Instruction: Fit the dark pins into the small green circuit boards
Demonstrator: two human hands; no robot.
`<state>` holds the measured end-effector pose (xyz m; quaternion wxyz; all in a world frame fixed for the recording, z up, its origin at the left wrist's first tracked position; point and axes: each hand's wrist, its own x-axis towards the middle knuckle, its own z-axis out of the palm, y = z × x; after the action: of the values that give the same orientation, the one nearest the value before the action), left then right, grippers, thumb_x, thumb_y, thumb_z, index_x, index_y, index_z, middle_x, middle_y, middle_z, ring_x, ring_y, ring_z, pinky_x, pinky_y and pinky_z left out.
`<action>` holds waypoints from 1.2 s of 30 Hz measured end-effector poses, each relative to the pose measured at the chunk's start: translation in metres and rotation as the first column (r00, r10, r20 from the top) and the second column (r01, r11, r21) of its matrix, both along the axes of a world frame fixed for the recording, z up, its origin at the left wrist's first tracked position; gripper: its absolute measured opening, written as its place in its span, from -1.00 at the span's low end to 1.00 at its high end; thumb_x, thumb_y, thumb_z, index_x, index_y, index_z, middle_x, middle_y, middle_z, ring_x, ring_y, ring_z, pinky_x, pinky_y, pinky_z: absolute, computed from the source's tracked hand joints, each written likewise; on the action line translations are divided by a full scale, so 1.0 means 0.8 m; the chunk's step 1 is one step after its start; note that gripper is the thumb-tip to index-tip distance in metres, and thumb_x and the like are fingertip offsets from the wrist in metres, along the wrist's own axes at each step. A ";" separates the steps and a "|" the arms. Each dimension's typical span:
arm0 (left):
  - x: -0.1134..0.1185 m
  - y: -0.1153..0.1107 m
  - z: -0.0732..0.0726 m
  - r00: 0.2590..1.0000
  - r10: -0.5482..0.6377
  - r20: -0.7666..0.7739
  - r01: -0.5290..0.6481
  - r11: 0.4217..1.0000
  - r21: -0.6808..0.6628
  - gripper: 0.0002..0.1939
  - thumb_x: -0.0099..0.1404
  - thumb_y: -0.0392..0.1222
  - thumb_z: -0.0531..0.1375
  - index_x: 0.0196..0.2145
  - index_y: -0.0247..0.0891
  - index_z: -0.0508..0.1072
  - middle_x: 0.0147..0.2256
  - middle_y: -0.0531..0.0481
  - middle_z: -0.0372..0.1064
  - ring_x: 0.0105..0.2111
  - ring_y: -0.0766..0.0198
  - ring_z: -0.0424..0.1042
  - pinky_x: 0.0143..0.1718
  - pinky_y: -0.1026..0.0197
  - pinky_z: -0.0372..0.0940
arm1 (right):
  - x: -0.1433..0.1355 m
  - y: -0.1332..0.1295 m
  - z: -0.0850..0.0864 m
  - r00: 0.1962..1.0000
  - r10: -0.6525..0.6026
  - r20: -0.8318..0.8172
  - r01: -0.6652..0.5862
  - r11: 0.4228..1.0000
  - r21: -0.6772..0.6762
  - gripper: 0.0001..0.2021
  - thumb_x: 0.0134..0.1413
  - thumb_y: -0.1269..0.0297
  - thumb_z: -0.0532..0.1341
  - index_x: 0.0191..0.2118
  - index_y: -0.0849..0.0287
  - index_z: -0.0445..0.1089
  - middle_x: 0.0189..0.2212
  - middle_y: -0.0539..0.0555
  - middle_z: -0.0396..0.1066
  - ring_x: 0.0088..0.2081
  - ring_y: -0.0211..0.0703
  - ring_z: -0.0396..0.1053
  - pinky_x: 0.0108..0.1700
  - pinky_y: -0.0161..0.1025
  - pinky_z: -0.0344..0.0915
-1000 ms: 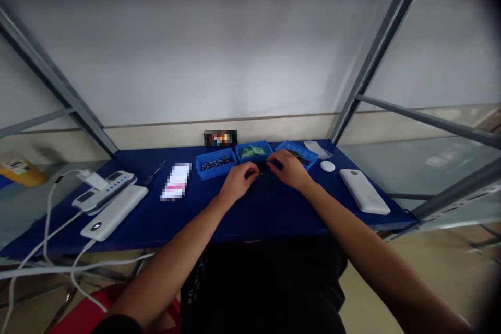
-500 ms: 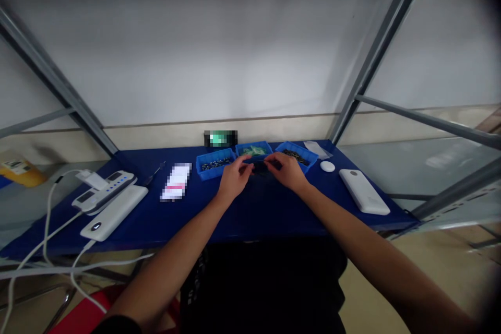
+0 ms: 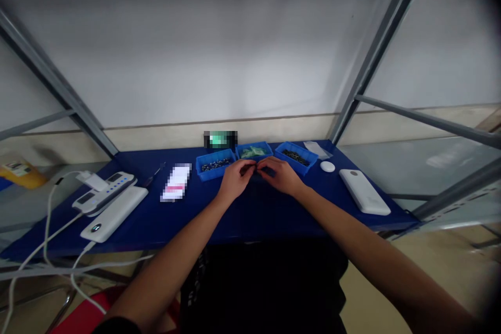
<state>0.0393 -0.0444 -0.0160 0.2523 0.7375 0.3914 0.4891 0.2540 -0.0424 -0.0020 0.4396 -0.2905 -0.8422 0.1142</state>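
Observation:
My left hand (image 3: 236,177) and my right hand (image 3: 281,174) meet fingertip to fingertip over the blue tabletop, just in front of the bins. Both are closed in a pinch, and whatever lies between the fingers is too small and dark to name. Behind them stands the middle blue bin (image 3: 267,147), with green and whitish pieces (image 3: 252,152) inside. To the left is a blue bin (image 3: 205,173) of small dark and silvery parts (image 3: 216,164). The right blue bin (image 3: 311,158) contains dark, brassy slender parts (image 3: 295,157).
On the left lie a lit phone (image 3: 176,182), a white power bank (image 3: 115,214), a power strip (image 3: 105,193) with cables and a thin tool (image 3: 153,176). At right are a white round object (image 3: 327,167), a clear bag (image 3: 317,150) and another white power bank (image 3: 364,191).
My hands have come together from slightly apart, and their fingertips now meet. The bins and the other things on the table have stayed in place.

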 end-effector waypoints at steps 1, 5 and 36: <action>-0.001 0.000 0.000 1.000 0.010 0.009 -0.010 1.000 -0.008 -0.83 0.43 -0.21 0.26 -0.06 -0.17 0.61 -0.08 -0.09 0.62 -0.11 0.09 0.64 -0.01 0.01 0.54 | 0.000 0.000 0.000 1.000 -0.008 -0.001 0.008 1.000 -0.003 -0.87 0.30 0.39 0.28 -0.10 0.05 0.53 -0.13 0.11 0.57 -0.07 -0.03 0.54 0.02 -0.05 0.50; -0.001 0.003 -0.003 0.999 0.005 0.050 -0.001 0.997 -0.073 -0.86 0.37 -0.26 0.31 -0.12 -0.17 0.61 -0.15 -0.05 0.64 -0.14 0.10 0.65 -0.02 0.03 0.53 | 0.003 0.001 0.003 0.994 -0.103 -0.039 0.104 0.994 0.021 -0.90 0.33 0.37 0.26 -0.12 0.06 0.51 -0.19 0.10 0.54 -0.18 -0.06 0.52 -0.11 -0.10 0.49; 0.006 -0.008 0.000 0.986 -0.144 0.086 0.157 0.973 -0.168 -0.62 0.53 -0.05 0.14 0.21 -0.15 0.47 -0.16 -0.07 0.64 -0.27 0.13 0.66 -0.22 0.08 0.57 | 0.001 0.007 -0.006 0.980 -0.173 -0.095 0.164 0.982 -0.093 -0.87 0.23 0.36 0.30 -0.11 0.08 0.51 -0.27 0.05 0.58 -0.30 -0.12 0.54 -0.22 -0.18 0.46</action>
<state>0.0442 -0.0506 -0.0159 0.3664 0.7215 0.3663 0.4593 0.2548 -0.0370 -0.0066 0.4776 -0.3729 -0.7853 0.1272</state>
